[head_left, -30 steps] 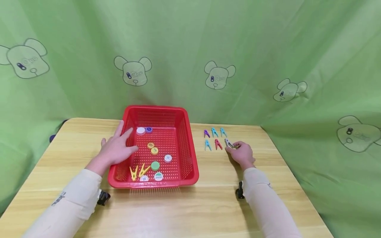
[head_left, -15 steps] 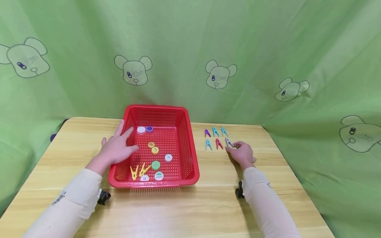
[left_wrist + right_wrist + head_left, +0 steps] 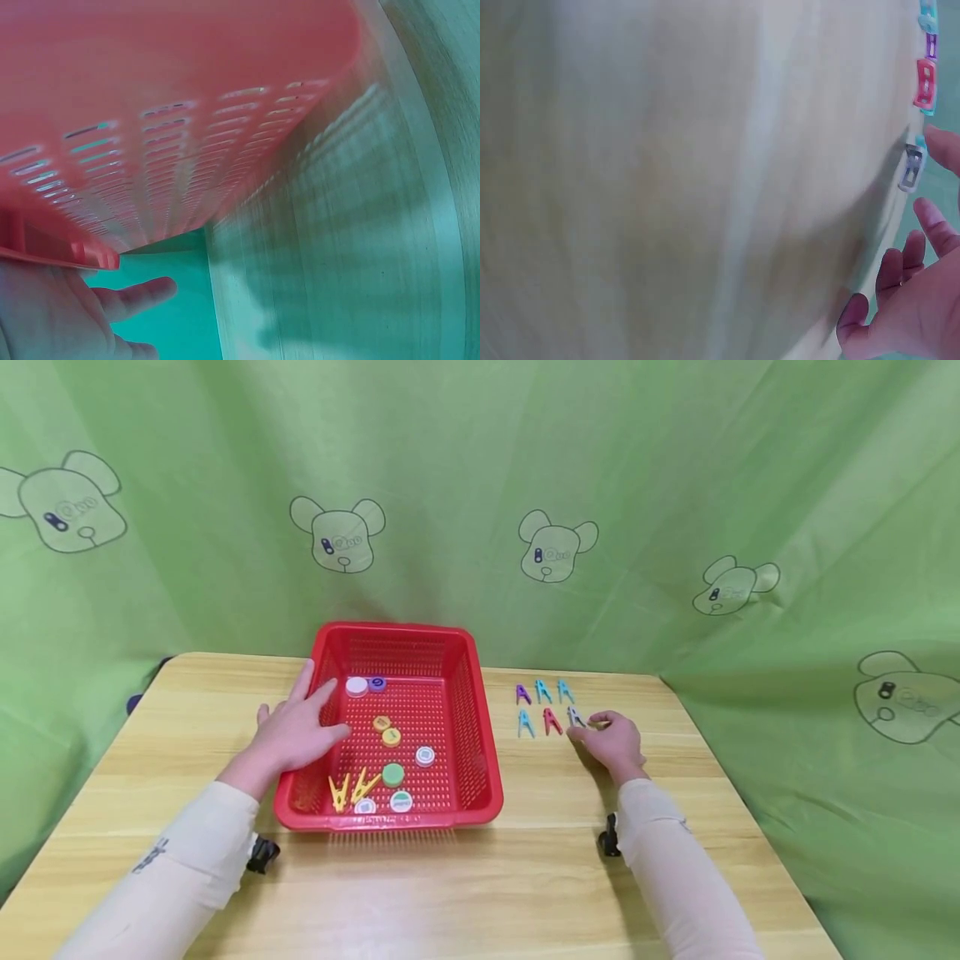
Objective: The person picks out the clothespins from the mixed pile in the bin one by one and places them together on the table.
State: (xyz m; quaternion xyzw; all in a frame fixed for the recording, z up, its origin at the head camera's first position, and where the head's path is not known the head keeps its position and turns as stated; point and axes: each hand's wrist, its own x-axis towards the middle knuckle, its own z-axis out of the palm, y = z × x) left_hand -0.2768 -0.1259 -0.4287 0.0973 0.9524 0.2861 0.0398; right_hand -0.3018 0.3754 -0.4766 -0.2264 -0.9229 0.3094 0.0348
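With fingers spread, my left hand (image 3: 296,735) rests over the left rim of the red plastic basket (image 3: 491,789); the left wrist view shows the basket's slotted wall (image 3: 172,142) close up. Inside lie two yellow clothespins (image 3: 339,795) and several bottle caps, among them a green cap (image 3: 393,774). My right hand (image 3: 611,745) is at the grey clothespin (image 3: 576,717). In the right wrist view its thumb and forefinger stand apart on either side of that grey clothespin (image 3: 912,168), with gaps showing. A red clothespin (image 3: 552,721) lies just left of it.
A purple clothespin (image 3: 522,694) and several blue clothespins (image 3: 526,723) lie in two rows with the red and grey ones, right of the basket. The wooden table (image 3: 450,902) ends at a green curtain (image 3: 450,460) behind and on the right.
The grey clothespin, tilted in the right hand's fingers a second ago, now stands in line with the row. The right hand's fingers have loosened from it. The left hand stays put.
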